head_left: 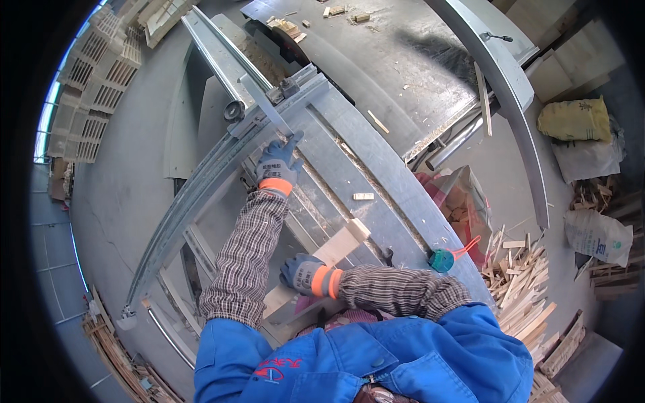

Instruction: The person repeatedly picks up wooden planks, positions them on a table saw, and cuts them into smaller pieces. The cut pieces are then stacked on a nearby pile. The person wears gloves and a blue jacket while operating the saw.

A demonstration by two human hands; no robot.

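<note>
My left hand, in a blue-grey glove with an orange cuff, reaches to the crosswise metal fence. Its fingers are spread, with the tips touching the near end of a flat pale metal bar lying across the fence. Close to my body, my right hand is wrapped around a pale wooden board. The board slants up to the right over the slotted grey metal table; its lower part runs under my right hand. Striped sleeves cover both forearms.
A small wood block and a green round object with an orange-red handle lie on the table. Beyond is a wide machine top with wood scraps. Offcuts pile up at right, near sacks. A curved grey beam arches there.
</note>
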